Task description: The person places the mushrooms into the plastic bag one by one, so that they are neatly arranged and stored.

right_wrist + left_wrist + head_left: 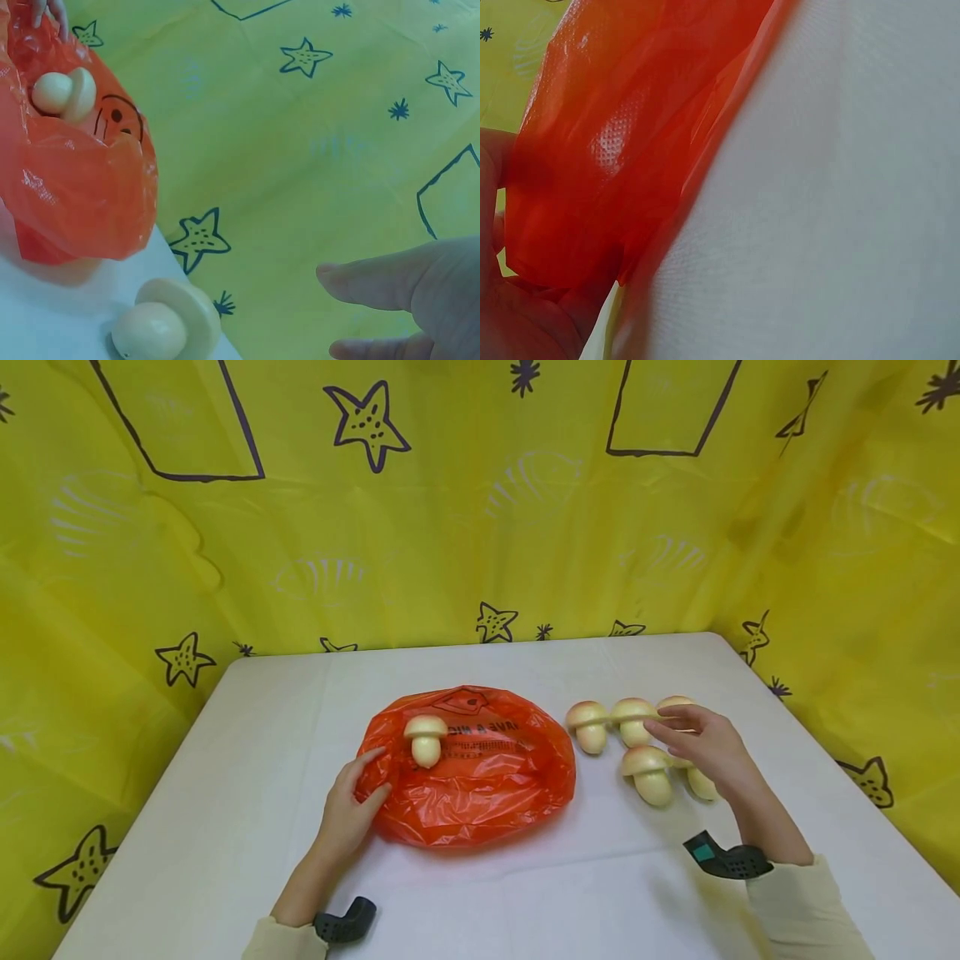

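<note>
My left hand (347,807) holds the left rim of a red plastic bag (465,814), which lies spread with its mouth upward. In the left wrist view the bag's thin film (641,127) covers part of the fingers and thumb. One cream toy mushroom (427,752) rests inside the bag, near its left side. My right hand (712,750), fingers apart and holding nothing, hovers over a group of similar mushrooms right of the bag. Among these, a front mushroom (651,781) and a back-left mushroom (590,731) show fully; others are partly hidden by the hand.
A white-covered table (187,827) carries everything. Around its back and sides hangs a yellow curtain (450,527) with dark star drawings. A dark band (723,858) sits on the right wrist, and another dark band (345,922) on the left.
</note>
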A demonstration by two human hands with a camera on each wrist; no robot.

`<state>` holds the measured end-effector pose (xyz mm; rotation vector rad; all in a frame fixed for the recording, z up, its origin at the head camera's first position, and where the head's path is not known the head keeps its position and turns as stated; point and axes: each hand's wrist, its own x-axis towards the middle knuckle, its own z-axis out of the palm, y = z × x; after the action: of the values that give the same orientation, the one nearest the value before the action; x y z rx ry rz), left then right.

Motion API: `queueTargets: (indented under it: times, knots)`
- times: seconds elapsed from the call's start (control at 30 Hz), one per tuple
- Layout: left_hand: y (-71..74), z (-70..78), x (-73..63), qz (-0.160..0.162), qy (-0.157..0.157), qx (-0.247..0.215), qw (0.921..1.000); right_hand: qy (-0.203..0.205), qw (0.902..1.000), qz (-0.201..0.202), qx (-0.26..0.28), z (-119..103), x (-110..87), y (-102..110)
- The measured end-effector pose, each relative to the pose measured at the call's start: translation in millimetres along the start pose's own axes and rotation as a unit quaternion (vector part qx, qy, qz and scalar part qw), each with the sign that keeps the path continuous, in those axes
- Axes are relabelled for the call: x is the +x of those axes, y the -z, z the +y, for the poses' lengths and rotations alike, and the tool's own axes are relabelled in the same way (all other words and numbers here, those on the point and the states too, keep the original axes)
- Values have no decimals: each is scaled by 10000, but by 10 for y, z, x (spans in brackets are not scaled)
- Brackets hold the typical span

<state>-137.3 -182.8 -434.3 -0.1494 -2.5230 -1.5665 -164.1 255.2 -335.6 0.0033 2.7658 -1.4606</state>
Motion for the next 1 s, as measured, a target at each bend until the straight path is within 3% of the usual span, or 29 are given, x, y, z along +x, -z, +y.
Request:
queueTargets:
  times: [0.33, 0.57, 1.0]
  knots:
    - [-1, -1, 0, -5, -9, 35, 10000, -74, 9982, -48, -589, 114, -74, 18]
    - [3, 2, -1, -34, 38, 33, 10000, -45, 9976, -169, -668, 146, -112, -21]
    - [-1, 19, -3, 17, 8, 23, 10000, 595, 9883, -56, -1400, 219, -110, -173]
